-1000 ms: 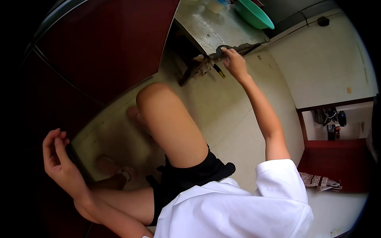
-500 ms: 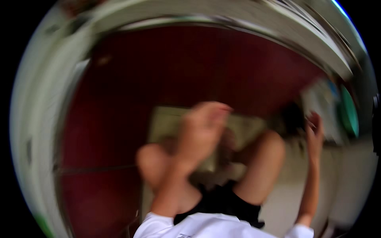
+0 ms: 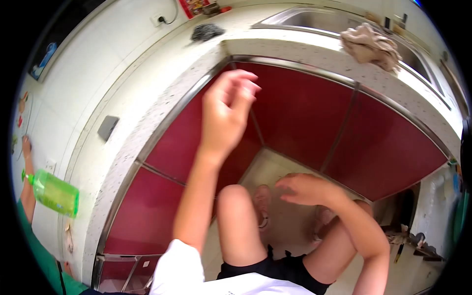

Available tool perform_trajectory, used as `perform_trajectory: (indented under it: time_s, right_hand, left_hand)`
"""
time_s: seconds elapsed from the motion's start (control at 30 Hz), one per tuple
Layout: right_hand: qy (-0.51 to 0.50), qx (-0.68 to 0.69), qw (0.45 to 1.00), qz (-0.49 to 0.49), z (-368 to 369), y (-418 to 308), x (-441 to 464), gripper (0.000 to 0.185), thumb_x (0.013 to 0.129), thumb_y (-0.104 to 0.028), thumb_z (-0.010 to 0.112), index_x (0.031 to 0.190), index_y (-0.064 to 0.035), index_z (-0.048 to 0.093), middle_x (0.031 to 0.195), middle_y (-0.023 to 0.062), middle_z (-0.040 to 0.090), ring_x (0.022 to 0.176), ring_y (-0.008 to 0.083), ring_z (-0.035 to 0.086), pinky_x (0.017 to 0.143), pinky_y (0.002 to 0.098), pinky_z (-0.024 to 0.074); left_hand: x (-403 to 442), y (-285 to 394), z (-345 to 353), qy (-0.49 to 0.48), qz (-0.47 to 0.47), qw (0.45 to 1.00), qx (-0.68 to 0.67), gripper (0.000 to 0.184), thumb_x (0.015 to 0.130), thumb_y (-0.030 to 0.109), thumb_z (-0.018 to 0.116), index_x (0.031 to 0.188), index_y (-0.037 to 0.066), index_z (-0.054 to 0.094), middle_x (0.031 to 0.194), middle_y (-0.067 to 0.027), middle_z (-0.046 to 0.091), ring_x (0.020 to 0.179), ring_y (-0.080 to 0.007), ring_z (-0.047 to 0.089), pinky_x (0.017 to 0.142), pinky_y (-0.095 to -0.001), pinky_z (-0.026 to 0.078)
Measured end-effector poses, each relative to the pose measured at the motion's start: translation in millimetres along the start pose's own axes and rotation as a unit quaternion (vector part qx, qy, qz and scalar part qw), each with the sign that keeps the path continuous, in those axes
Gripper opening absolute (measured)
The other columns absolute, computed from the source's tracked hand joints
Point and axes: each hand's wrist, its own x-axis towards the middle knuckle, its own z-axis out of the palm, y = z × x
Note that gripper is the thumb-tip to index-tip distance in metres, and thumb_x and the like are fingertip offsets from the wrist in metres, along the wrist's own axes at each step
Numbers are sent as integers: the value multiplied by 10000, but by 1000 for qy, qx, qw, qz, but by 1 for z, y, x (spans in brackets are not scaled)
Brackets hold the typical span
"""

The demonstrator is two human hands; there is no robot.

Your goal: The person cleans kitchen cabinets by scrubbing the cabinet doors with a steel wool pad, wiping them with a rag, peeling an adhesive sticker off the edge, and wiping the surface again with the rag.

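My left hand [image 3: 225, 110] is raised in front of the red cabinet doors [image 3: 305, 108], below the counter's inner corner. Its fingers are loosely bent, with a gap between them and the thumb, and I see nothing in it. Lower down, my right hand [image 3: 307, 189] hovers over the floor between my knees, its fingers stretched out to the left and apart from the thumb. Nothing shows in that hand either. Both hands appear clear of the cabinets.
A speckled counter [image 3: 147, 108] bends around me, carrying a green pump bottle [image 3: 56, 193], a grey block [image 3: 107, 127] and a dark scouring pad [image 3: 207, 32]. A crumpled cloth [image 3: 371, 46] lies by the steel sink [image 3: 314, 19]. Another person's green sleeve [image 3: 42, 260] shows at left.
My view has tilted up, bringing the countertop and sink into sight. My left hand has risen towards the counter corner; my right hand has come in from the far right to between my knees.
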Motion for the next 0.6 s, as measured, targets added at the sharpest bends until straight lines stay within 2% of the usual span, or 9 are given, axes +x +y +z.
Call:
perform_trajectory:
  time_s: [0.1,0.13,0.2,0.23,0.33,0.4,0.43,0.5,0.6]
  right_hand:
    - [-22,10,1000,7,-1,-11,7,375,860,-224,618,1190,-49,590,1082,200,637,1007,376,614,858,448,500]
    - [8,5,1000,-11,-1,-12,8,379,863,-227,615,1196,-47,589,1079,202,640,1005,376,617,854,448,503]
    - [8,15,1000,-4,0,-3,11,381,865,-221,608,1201,-42,587,1089,202,638,1008,374,618,855,447,504]
    - [-4,17,1000,-5,2,2,12,383,867,-215,601,1206,-37,584,1098,202,637,1011,371,619,856,446,505]
    - [-5,10,999,48,2,21,11,383,863,-197,593,1209,-31,587,1112,200,636,1033,366,612,881,449,495]
    - [53,-9,998,28,8,40,4,384,861,-192,592,1209,-29,588,1118,201,635,1044,366,605,894,444,489]
    - [124,-13,992,-12,13,44,5,386,859,-188,591,1209,-26,589,1123,203,635,1055,366,599,907,440,483]
    - [114,92,988,46,-1,38,-7,401,848,-200,602,1209,-24,593,1113,205,640,1074,357,591,923,431,470]
    - [204,83,971,90,-21,40,-30,351,847,-135,588,1175,-10,600,946,168,682,829,270,665,744,360,530]
  left_hand:
    - [46,24,7,12,55,997,57,174,934,167,588,990,16,655,827,-43,662,760,-104,618,716,-252,493]
    - [58,38,17,-16,71,996,58,217,930,191,599,1053,21,657,940,-57,671,874,-122,618,825,-270,488]
    - [90,59,60,-54,203,971,116,325,894,282,640,1082,17,651,954,-54,679,947,-148,633,857,-278,487]
    - [110,61,93,-32,330,938,106,309,912,286,609,955,-17,650,775,-80,656,801,-142,643,722,-284,494]
    - [113,65,186,74,388,884,249,226,874,220,610,898,-4,624,880,-165,628,872,-270,631,722,-352,485]
    - [124,41,219,129,390,883,228,318,882,296,628,949,-15,644,865,-189,685,873,-302,676,752,-368,508]
    - [119,49,213,68,345,914,202,327,905,324,600,896,-2,623,896,-185,658,886,-307,653,754,-394,497]
    - [107,57,201,1,287,940,184,353,927,352,572,844,11,602,928,-180,630,899,-313,630,756,-420,485]
    - [83,68,169,45,259,962,75,358,917,370,594,823,25,580,859,-160,654,818,-372,638,785,-478,472]
